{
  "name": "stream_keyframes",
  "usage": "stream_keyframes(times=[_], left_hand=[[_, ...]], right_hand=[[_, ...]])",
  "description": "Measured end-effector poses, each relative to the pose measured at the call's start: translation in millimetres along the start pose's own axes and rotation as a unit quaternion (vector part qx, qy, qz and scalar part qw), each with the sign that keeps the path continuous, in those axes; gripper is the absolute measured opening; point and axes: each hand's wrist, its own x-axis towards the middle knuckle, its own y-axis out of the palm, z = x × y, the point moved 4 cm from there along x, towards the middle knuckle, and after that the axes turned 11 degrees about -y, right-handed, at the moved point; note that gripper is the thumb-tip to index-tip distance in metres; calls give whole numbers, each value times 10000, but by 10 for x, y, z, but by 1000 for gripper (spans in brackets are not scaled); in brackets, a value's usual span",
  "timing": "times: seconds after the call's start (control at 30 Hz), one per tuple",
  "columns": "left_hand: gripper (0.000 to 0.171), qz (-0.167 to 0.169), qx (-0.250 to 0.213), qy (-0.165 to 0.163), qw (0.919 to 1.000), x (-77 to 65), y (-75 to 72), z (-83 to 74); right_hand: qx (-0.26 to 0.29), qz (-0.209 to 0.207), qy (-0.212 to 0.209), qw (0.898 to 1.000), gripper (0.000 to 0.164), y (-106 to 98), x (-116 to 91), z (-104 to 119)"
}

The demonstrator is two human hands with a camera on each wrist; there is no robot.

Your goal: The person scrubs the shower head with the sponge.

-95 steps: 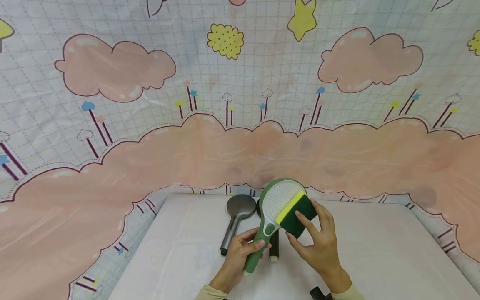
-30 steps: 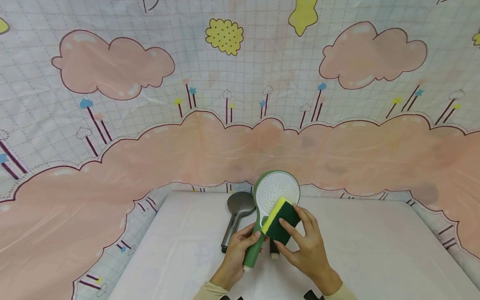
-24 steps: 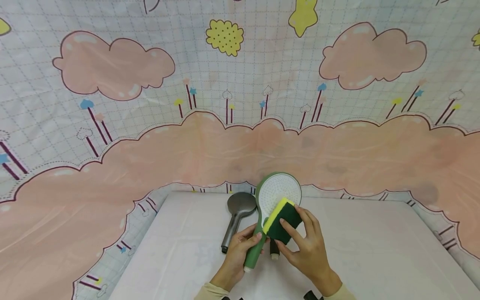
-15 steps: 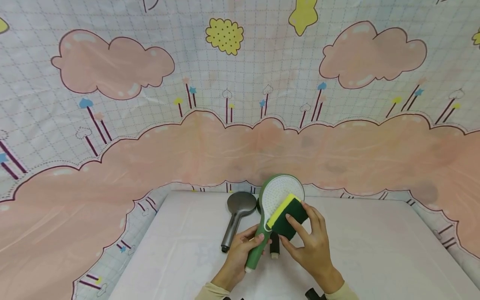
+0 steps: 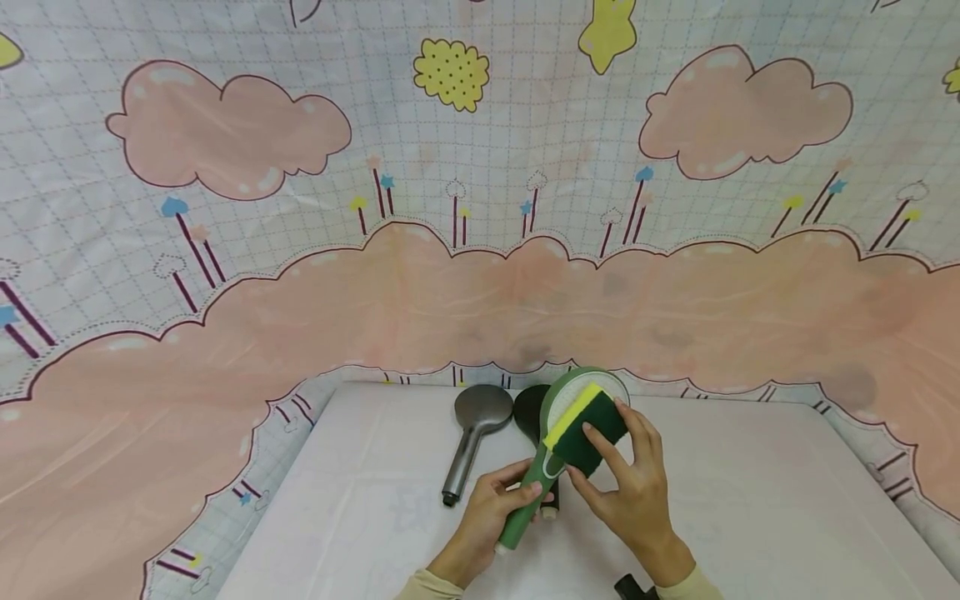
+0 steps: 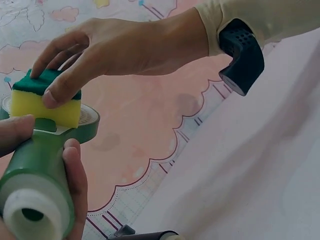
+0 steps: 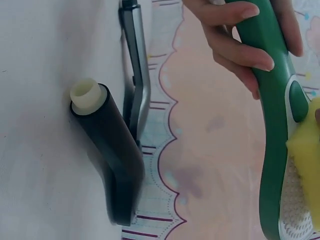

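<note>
My left hand (image 5: pixel 491 512) grips the handle of a green shower head (image 5: pixel 517 521) with a white nozzle face, held tilted above the table. A yellow and dark green sponge (image 5: pixel 588 433) is pinched between the thumb and fingers of my right hand (image 5: pixel 633 492). Its yellow side lies against the nozzle face, covering much of it. In the left wrist view, the hollow white end of the green shower head (image 6: pixel 35 215) faces the camera. The right wrist view shows the sponge (image 7: pixel 307 155) against the nozzles, with the left fingers (image 7: pixel 240 50) curled round the handle.
On the white table (image 5: pixel 337 500) lie a grey shower head (image 5: pixel 472 433) and, to its right, a black shower head (image 5: pixel 531 408) partly hidden behind the green one. A cloud-patterned cloth (image 5: pixel 480 308) hangs behind the table. A black wrist camera (image 5: pixel 630 587) shows by the right sleeve.
The sponge has slid up and down over the nozzle face while both hands kept their holds. Over the last half second, the green shower head's face has moved right and lower, uncovering the black one.
</note>
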Motion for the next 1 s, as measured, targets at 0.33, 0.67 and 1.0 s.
stream_keyframes(times=[0.33, 0.67, 1.0], left_hand=[[57, 5, -381, 127, 9992, -13, -55, -63], [56, 198, -463, 179, 9986, -28, -83, -92], [56, 308, -616, 138, 9975, -15, -70, -92]], right_hand=[[43, 107, 100, 9999, 51, 12, -12, -25], [-91, 155, 210, 9996, 53, -43, -12, -95], [126, -40, 778, 9969, 58, -115, -15, -231]])
